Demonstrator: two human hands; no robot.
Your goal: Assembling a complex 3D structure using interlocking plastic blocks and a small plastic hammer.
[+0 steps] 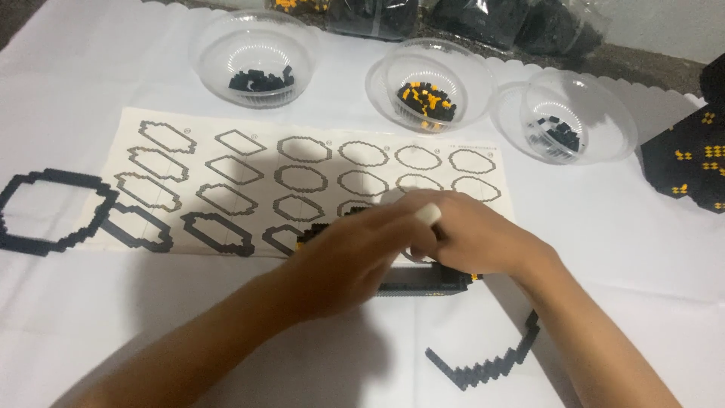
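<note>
My left hand (355, 253) and my right hand (472, 234) meet over a black block model (419, 281) with small orange bits, resting on the white cloth. Both press on its top; the fingers overlap and hide most of it. Whether either hand pinches a small brick cannot be told. A curved black brick strip (487, 363) lies just below my right wrist. Under the hands lies a paper instruction sheet (226, 166) printed with ring outlines.
Three clear plastic bowls stand at the back: black bricks (260, 79), black and orange bricks (427, 102), black bricks (559, 136). A large black brick ring (49, 208) lies at left, a black panel with orange dots (691, 162) at right. Bags sit behind.
</note>
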